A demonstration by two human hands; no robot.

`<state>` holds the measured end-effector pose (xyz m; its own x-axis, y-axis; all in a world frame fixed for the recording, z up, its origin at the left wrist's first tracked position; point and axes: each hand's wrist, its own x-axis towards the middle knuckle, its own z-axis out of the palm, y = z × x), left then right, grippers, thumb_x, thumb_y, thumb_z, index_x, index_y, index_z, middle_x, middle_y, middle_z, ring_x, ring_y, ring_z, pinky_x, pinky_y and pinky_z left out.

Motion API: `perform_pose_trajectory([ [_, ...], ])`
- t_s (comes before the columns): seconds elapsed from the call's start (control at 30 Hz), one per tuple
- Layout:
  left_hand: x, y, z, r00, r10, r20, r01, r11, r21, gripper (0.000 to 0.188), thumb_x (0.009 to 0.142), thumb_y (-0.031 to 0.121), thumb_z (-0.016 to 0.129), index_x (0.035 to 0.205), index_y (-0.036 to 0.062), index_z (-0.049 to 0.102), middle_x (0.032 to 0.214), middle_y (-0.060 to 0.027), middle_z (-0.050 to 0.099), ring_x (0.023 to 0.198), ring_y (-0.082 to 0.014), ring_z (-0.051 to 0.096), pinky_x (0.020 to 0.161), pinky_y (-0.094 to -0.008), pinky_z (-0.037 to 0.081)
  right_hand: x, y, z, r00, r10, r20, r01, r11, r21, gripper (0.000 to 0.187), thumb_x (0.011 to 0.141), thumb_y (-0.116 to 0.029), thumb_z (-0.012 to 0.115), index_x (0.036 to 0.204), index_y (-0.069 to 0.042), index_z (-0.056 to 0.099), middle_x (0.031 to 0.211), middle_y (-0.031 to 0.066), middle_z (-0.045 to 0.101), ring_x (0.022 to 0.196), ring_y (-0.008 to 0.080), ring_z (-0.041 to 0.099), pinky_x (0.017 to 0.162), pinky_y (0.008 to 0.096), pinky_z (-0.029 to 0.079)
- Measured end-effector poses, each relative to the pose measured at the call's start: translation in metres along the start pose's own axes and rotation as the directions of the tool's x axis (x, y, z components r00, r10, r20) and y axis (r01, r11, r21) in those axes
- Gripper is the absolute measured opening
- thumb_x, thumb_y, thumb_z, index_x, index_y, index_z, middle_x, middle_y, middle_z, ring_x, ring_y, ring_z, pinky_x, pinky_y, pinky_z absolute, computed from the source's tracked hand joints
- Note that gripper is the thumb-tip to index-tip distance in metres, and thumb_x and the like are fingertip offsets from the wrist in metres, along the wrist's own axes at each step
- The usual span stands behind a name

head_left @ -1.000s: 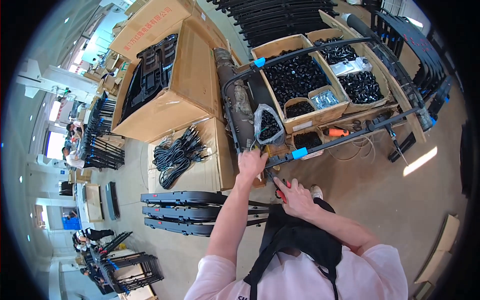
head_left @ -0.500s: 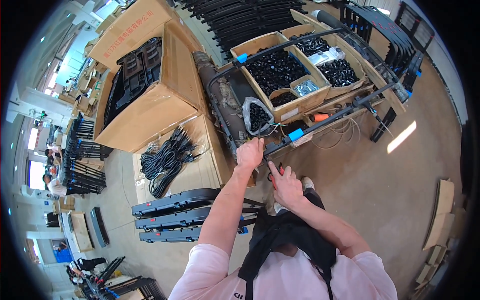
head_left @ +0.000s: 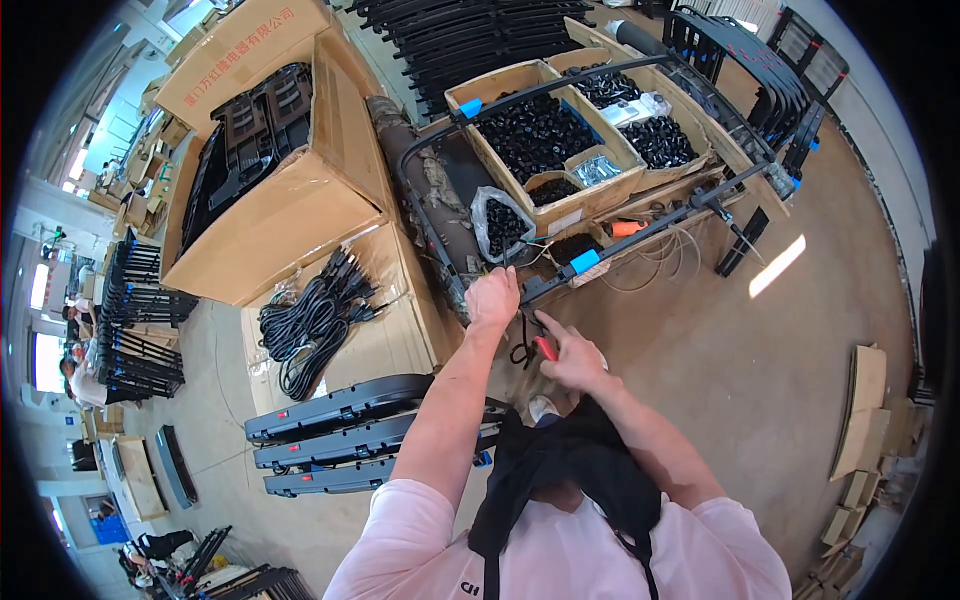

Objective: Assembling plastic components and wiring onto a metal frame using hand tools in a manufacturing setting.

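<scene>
A black tubular frame [head_left: 628, 248] with blue tape pieces lies across the bench. At its near left corner, my left hand [head_left: 493, 298] is closed in a fist, and what it grips is mostly hidden; a thin dark piece sticks up above it. Just right of it, my right hand [head_left: 577, 358] is wrapped round a red-handled tool [head_left: 546, 348], with its index finger stretched toward the frame's end. The tool's jaws are out of sight. A thin black cord [head_left: 520, 353] dangles in a loop between the hands. Beyond my left hand sits a clear bag [head_left: 482, 222] of small black parts.
Wooden boxes [head_left: 632, 183] of black fittings stand inside the frame. Left are a coil of black cables [head_left: 310, 325] on cardboard, an open carton [head_left: 350, 150] of black panels and stacked black bars [head_left: 350, 432]. An orange-handled tool [head_left: 628, 229] lies on the bench's near edge.
My view has shifted slightly, moving the scene leftward. My right hand has moved up a little toward the frame, and less of the red tool shows. The black cord loop has come into sight.
</scene>
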<state>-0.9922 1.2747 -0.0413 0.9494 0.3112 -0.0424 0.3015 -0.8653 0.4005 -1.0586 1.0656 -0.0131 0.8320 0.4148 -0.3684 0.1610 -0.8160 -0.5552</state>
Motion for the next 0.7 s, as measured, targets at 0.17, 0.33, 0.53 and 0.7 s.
perform_pose_trajectory([
  [0.17,-0.001,0.000,0.000,1.000,-0.015,0.018,0.015,1.000,0.010,0.048,0.108,0.042,0.051,0.091,0.0036,0.075,0.093,-0.0264,0.076,0.089,-0.0462,0.074,0.084,-0.0566,0.058,0.018,0.047,0.026,0.923,-0.246,0.295,-0.227,0.272,0.935,0.102,0.076,-0.010,0.073,0.169,-0.017,0.033,0.108,0.0017,0.061,0.079,0.0096,0.057,0.066,0.0243,0.048],
  [0.33,-0.002,0.005,0.000,0.999,-0.033,0.000,0.033,0.999,-0.029,0.045,0.107,0.039,0.054,0.090,0.0032,0.075,0.090,-0.0271,0.075,0.087,-0.0470,0.074,0.083,-0.0573,0.058,0.037,0.065,0.037,0.886,-0.230,0.402,-0.332,0.290,0.897,0.086,0.083,-0.013,0.071,0.164,-0.011,0.042,0.116,0.0127,0.071,0.084,0.0147,0.066,0.068,0.0314,0.053],
  [0.53,-0.001,0.000,0.006,0.996,-0.071,-0.055,0.069,0.997,-0.031,0.045,0.107,0.039,0.055,0.086,0.0035,0.073,0.086,-0.0272,0.074,0.082,-0.0475,0.073,0.079,-0.0581,0.057,0.047,0.028,0.016,0.938,0.111,0.329,-0.158,0.980,0.118,0.048,0.095,-0.030,0.065,0.131,0.001,0.067,0.112,0.0324,0.072,0.106,0.0400,0.073,0.089,0.0508,0.056],
  [0.7,-0.002,0.008,0.006,0.995,-0.075,-0.061,0.071,0.996,-0.053,0.045,0.108,0.039,0.054,0.084,0.0040,0.070,0.084,-0.0267,0.073,0.080,-0.0477,0.072,0.077,-0.0593,0.056,0.045,0.043,0.029,0.925,0.130,0.356,-0.262,0.898,0.354,0.033,0.099,-0.035,0.067,0.109,-0.003,0.069,0.096,0.0212,0.074,0.094,0.0377,0.072,0.083,0.0485,0.054],
])
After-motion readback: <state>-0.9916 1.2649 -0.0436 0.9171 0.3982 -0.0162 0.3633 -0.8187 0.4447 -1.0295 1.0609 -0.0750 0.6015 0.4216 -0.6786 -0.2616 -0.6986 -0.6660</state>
